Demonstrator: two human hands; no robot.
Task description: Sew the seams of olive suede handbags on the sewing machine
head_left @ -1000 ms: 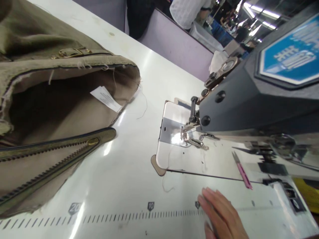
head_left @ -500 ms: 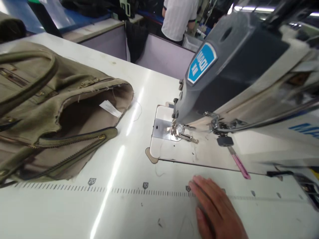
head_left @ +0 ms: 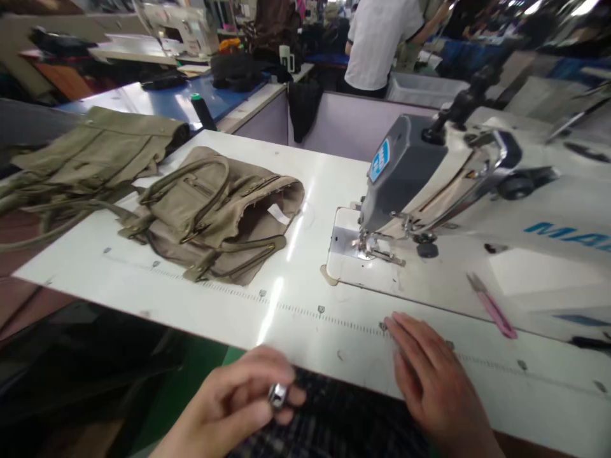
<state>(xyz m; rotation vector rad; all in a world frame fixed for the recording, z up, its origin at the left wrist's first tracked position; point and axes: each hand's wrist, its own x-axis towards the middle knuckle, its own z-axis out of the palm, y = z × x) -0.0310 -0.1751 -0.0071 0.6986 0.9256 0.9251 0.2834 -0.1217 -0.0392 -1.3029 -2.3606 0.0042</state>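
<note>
My left hand (head_left: pixel 238 397) is in front of the table edge, its fingertips closed around a small shiny metal bobbin case (head_left: pixel 277 395). My right hand (head_left: pixel 436 372) lies palm down on the white table (head_left: pixel 191 305), fingers stretched out beside the printed ruler, with nothing in it. Beyond my hands stands the sewing machine (head_left: pixel 405 172), its presser foot (head_left: pixel 365 245) over the metal needle plate (head_left: pixel 346 242). To the left, an olive fabric bag (head_left: pixel 210 210) lies on its side, its raw-edged opening towards the machine and a white label inside.
Pink thread snips (head_left: pixel 494 308) lie on the machine bed at the right. A second olive bag (head_left: pixel 109 149) rests past the table's left end. Behind are a dark thread cone (head_left: pixel 203 113), a grey plastic bin (head_left: pixel 424 89) and a person in a white shirt (head_left: pixel 379 44).
My left hand has come into view with the bobbin case. The view has drawn back, showing more table and the second bag. My right hand stays flat by the ruler's zero.
</note>
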